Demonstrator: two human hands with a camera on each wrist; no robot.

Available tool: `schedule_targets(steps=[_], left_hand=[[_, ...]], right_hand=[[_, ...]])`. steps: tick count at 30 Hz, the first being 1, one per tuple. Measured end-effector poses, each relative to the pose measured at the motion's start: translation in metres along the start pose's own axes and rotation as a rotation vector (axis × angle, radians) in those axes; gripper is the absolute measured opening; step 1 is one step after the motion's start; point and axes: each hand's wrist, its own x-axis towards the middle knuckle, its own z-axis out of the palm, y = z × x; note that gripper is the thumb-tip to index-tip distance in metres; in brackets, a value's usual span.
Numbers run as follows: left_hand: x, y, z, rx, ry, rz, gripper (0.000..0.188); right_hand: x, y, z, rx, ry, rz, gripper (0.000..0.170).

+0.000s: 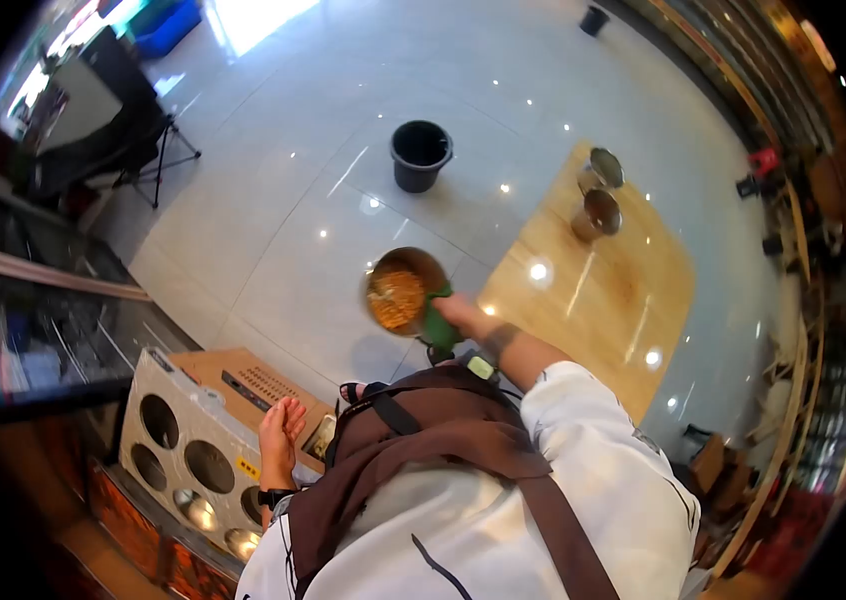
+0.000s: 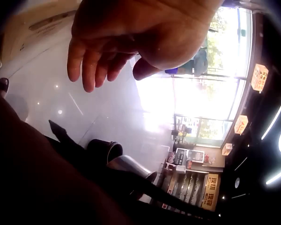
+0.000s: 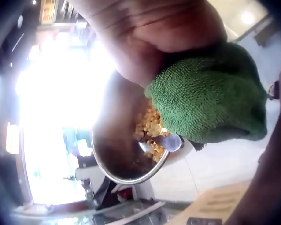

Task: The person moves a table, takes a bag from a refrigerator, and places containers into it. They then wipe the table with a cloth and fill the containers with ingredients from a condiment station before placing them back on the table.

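Observation:
My right hand point(image 1: 460, 315) grips a green cloth point(image 1: 439, 326) at the side of a round metal pot point(image 1: 430, 266), out over the floor in front of my body. Inside the pot lie yellow-orange kernels point(image 1: 395, 298). From the right wrist, the cloth point(image 3: 206, 93) bunches under the hand point(image 3: 154, 33) and covers part of the pot point(image 3: 119, 154); whatever handle it wraps is hidden. A pale rounded piece point(image 3: 171, 142) shows at the rim. My left hand point(image 1: 283, 430) holds nothing, fingers extended, above the cardboard box point(image 1: 243, 375) at my left.
A dark bucket point(image 1: 421, 160) stands on the tiled floor ahead. On the wooden table point(image 1: 613, 290) to the right are two metal containers point(image 1: 598, 215). A counter panel with round holes point(image 1: 183, 450) is at my left, and a tripod point(image 1: 165, 160) stands further off.

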Motion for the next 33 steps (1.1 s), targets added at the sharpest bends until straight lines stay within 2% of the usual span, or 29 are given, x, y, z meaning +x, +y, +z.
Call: schedule_targets(steps=[3, 5, 6, 7, 8, 9, 11, 12, 13, 14, 15, 17, 20, 21, 24, 25, 26, 27, 28, 29, 30, 31, 32, 33], left_hand=[[0.014, 0.012, 0.042, 0.113, -0.042, 0.04, 0.036], [0.016, 0.017, 0.081, 0.136, -0.06, 0.045, 0.035], [0.017, 0.018, 0.102, 0.132, -0.066, 0.044, 0.034], [0.016, 0.016, 0.12, 0.147, -0.073, 0.052, 0.034], [0.015, 0.012, 0.138, 0.171, -0.107, 0.046, 0.035], [0.012, 0.008, 0.155, 0.195, -0.142, 0.041, 0.036], [0.004, -0.005, 0.18, 0.225, -0.191, 0.026, 0.035], [0.007, -0.014, 0.183, 0.238, -0.247, 0.015, 0.035], [-0.006, -0.02, 0.205, 0.296, -0.234, -0.018, 0.036], [-0.01, -0.023, 0.21, 0.285, -0.223, -0.025, 0.035], [-0.018, -0.022, 0.215, 0.295, -0.194, -0.016, 0.035], [-0.019, -0.024, 0.215, 0.293, -0.177, -0.009, 0.035], [-0.021, -0.03, 0.21, 0.195, -0.089, 0.011, 0.033], [-0.02, -0.03, 0.21, 0.188, -0.088, 0.013, 0.033], [-0.026, -0.035, 0.205, 0.132, -0.049, 0.02, 0.026], [-0.022, -0.038, 0.205, 0.099, -0.03, 0.041, 0.023], [-0.011, -0.047, 0.197, 0.015, -0.047, 0.115, 0.017], [-0.01, -0.042, 0.2, 0.057, -0.035, 0.127, 0.015], [-0.009, -0.048, 0.188, 0.058, 0.027, 0.139, 0.016], [-0.016, -0.052, 0.176, 0.037, 0.08, 0.19, 0.017], [-0.024, -0.058, 0.159, 0.011, 0.153, 0.221, 0.019], [-0.036, -0.065, 0.143, -0.023, 0.229, 0.267, 0.02], [-0.05, -0.073, 0.128, -0.118, 0.314, 0.281, 0.021], [-0.066, -0.083, 0.108, -0.126, 0.404, 0.313, 0.021]], right_hand=[[0.004, 0.041, -0.088, 0.302, 0.128, 0.02, 0.028], [0.052, 0.1, -0.142, 0.593, 0.176, 0.065, 0.026], [0.075, 0.122, -0.169, 0.613, 0.177, 0.06, 0.026], [0.094, 0.142, -0.193, 0.64, 0.296, 0.082, 0.025], [0.097, 0.147, -0.21, 0.665, 0.414, 0.105, 0.023], [0.1, 0.151, -0.224, 0.68, 0.412, 0.102, 0.023], [0.101, 0.153, -0.256, 0.861, 0.421, 0.095, 0.027], [0.104, 0.157, -0.251, 0.975, 0.495, 0.14, 0.029], [0.115, 0.142, -0.279, 1.104, 0.592, 0.122, 0.031], [0.152, 0.165, -0.289, 1.17, 0.498, 0.147, 0.037], [0.258, 0.247, -0.299, 1.166, 0.353, 0.023, 0.038], [0.155, 0.152, -0.295, 1.229, 0.608, 0.051, 0.027], [0.163, 0.147, -0.296, 1.356, 0.349, 0.043, 0.031], [0.159, 0.143, -0.296, 1.351, 0.346, 0.039, 0.031], [0.123, 0.128, -0.289, 1.225, 0.003, 0.032, 0.03], [0.104, 0.112, -0.29, 1.153, -0.097, -0.027, 0.034], [0.086, 0.098, -0.286, 1.058, -0.02, -0.014, 0.035], [0.097, 0.105, -0.287, 0.97, -0.041, 0.025, 0.034], [0.128, 0.138, -0.287, 0.837, -0.034, 0.01, 0.034], [0.124, 0.133, -0.283, 0.9, -0.295, -0.011, 0.035], [0.115, 0.125, -0.276, 0.77, -0.238, 0.031, 0.034], [0.098, 0.111, -0.268, 0.569, -0.227, -0.035, 0.034], [0.132, 0.133, -0.266, 0.563, -0.328, -0.006, 0.035], [0.119, 0.12, -0.257, 0.423, -0.322, 0.016, 0.037]])
